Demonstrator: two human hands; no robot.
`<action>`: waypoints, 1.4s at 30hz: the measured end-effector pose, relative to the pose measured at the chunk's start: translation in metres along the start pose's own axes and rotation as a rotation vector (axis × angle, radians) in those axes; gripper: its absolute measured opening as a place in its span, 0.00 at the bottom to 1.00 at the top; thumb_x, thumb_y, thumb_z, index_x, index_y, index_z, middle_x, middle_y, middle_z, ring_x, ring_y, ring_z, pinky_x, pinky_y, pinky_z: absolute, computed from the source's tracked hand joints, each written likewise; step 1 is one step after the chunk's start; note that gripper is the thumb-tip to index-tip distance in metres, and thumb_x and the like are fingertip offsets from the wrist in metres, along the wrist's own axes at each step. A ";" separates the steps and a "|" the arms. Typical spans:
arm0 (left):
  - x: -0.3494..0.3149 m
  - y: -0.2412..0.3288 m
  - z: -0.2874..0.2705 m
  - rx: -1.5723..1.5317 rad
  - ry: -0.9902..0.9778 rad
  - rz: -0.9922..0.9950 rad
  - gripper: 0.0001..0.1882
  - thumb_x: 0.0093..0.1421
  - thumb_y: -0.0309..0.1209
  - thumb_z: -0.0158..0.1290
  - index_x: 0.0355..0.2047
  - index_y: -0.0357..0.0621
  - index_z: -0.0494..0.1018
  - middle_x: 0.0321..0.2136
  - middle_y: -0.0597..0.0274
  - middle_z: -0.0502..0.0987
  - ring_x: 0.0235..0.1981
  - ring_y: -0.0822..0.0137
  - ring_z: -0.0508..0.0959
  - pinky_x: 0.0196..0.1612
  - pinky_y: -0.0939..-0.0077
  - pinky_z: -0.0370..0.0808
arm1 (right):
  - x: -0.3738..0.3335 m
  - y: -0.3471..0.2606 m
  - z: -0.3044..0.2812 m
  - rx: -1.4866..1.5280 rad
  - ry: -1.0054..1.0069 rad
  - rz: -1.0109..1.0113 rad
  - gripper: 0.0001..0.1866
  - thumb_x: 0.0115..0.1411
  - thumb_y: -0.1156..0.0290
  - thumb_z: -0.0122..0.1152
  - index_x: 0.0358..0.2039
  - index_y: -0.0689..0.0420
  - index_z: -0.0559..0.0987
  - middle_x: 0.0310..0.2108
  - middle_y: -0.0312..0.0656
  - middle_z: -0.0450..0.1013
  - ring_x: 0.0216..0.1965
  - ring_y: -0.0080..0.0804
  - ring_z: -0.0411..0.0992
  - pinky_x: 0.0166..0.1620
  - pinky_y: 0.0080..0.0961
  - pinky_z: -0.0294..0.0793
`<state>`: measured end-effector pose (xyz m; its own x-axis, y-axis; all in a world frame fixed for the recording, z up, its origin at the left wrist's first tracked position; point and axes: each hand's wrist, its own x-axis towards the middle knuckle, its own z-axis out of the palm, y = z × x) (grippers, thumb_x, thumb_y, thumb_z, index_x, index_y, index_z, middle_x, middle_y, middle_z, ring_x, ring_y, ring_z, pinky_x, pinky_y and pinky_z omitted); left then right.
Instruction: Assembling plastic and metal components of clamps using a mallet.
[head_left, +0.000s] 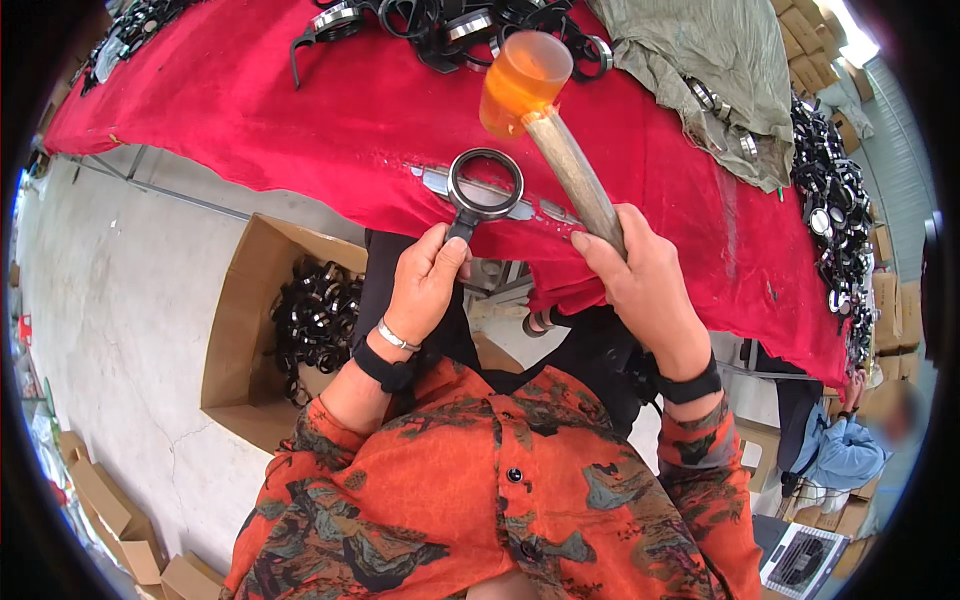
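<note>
My left hand point(424, 284) is closed on the short black handle of a round ring point(486, 184), dark with a silvery rim. The ring is held up over the front part of the red cloth point(300, 120), and its middle looks open or see-through. In my right hand point(648, 285) is a mallet point(578, 170) with a wooden handle and a translucent orange head. The mallet is raised, its head above and a little right of the ring, apart from it. Beneath the ring, a worn pale metal strip point(432, 180) shows through the cloth.
Similar black-and-silver pieces point(468, 25) are heaped at the far edge, with more point(825, 215) at the right. A grey-green sheet point(720, 60) covers the far right. Left of my legs, a cardboard box point(232, 345) holds black pieces. Another person point(845, 450) sits at the right.
</note>
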<state>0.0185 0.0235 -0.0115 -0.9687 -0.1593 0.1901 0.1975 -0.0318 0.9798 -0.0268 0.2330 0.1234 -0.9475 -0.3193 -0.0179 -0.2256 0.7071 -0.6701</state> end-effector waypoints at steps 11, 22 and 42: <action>0.005 0.004 -0.001 -0.006 -0.031 -0.036 0.17 0.67 0.39 0.44 0.26 0.40 0.67 0.20 0.67 0.70 0.24 0.75 0.69 0.30 0.79 0.67 | 0.022 -0.010 0.000 -0.182 -0.004 -0.178 0.18 0.58 0.62 0.61 0.30 0.63 0.65 0.21 0.59 0.69 0.26 0.60 0.71 0.25 0.42 0.68; 0.005 -0.001 0.000 -0.029 -0.041 -0.089 0.15 0.67 0.37 0.44 0.27 0.39 0.69 0.20 0.66 0.70 0.24 0.75 0.70 0.30 0.80 0.68 | 0.013 -0.012 0.008 -0.286 -0.045 -0.272 0.19 0.56 0.62 0.63 0.33 0.63 0.66 0.20 0.56 0.70 0.26 0.57 0.73 0.26 0.42 0.70; 0.020 -0.010 0.005 -0.077 -0.063 -0.083 0.15 0.66 0.37 0.46 0.26 0.40 0.69 0.20 0.67 0.71 0.23 0.77 0.70 0.28 0.80 0.68 | -0.073 0.052 0.025 -0.037 0.112 0.015 0.18 0.52 0.64 0.67 0.33 0.61 0.69 0.22 0.53 0.70 0.23 0.48 0.72 0.29 0.33 0.71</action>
<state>-0.0032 0.0261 -0.0170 -0.9892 -0.0910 0.1147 0.1252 -0.1187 0.9850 0.0360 0.2774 0.0717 -0.9697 -0.2375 0.0572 -0.2178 0.7344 -0.6428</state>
